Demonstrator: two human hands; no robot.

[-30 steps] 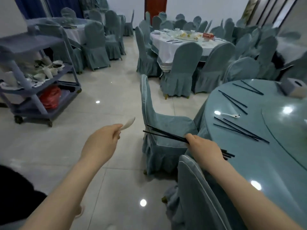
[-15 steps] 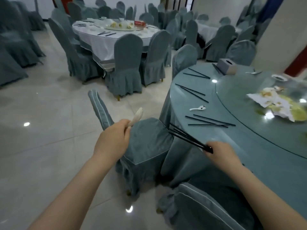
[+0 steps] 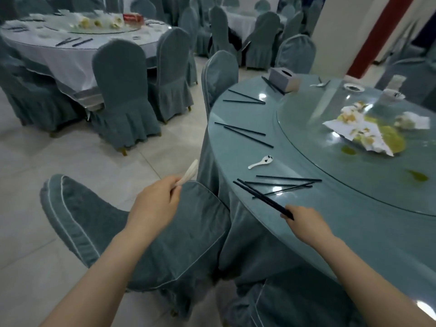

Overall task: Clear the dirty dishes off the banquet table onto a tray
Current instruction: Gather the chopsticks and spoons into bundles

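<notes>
Between hands (image 3: pixel 155 204) (image 3: pixel 306 223), covered chair (image 3: pixel 151 234) against banquet table (image 3: pixel 283 232).

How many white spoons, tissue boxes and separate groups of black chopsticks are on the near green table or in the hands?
White spoons: 3, one of them held in the left hand
Groups of black chopsticks: 5, four lying on the table at, one held in the right hand
Tissue boxes: 1
Total: 9
</notes>
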